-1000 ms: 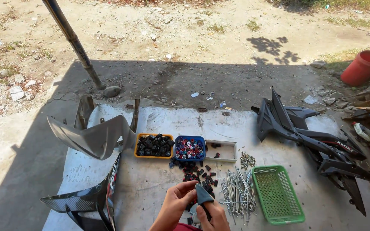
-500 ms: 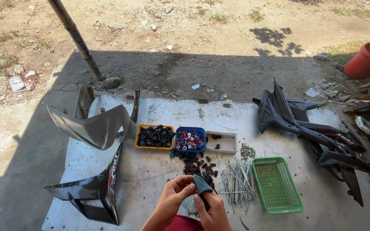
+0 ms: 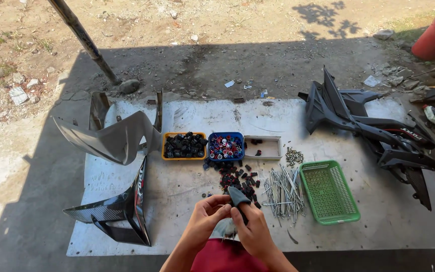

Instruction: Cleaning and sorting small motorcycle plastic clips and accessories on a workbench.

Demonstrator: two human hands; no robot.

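Holding 1 small dark pointed plastic piece (image 3: pixel 237 195) between both hands, low at centre of the head view, just above the lap. Left hand (image 3: pixel 205 217) has fingers curled and pressed onto the piece's left flank; right hand (image 3: pixel 251 229) is closed around its lower right part, thumb side up. Both hands touch the piece, so neither is nearer; the left hand's fingertips sit higher on it, closer to the tip.

Long axis of the piece: runs away from the body, pointed end aimed forward toward the loose pile of small black and red parts (image 3: pixel 235 176) on the grey mat (image 3: pixel 177 191). Its lower end is hidden by the hands; what hangs below it I cannot tell.

Around: pile of long metal nails (image 3: pixel 283 191) just right of the hands, green basket (image 3: pixel 328 191) beyond that. Further forward, 3 trays in a row: orange (image 3: pixel 184 146), blue (image 3: pixel 225 146), white (image 3: pixel 263 147). Grey fairing panel (image 3: pixel 112 138) to the left, black fairing parts (image 3: pixel 373 131) well apart to the right.
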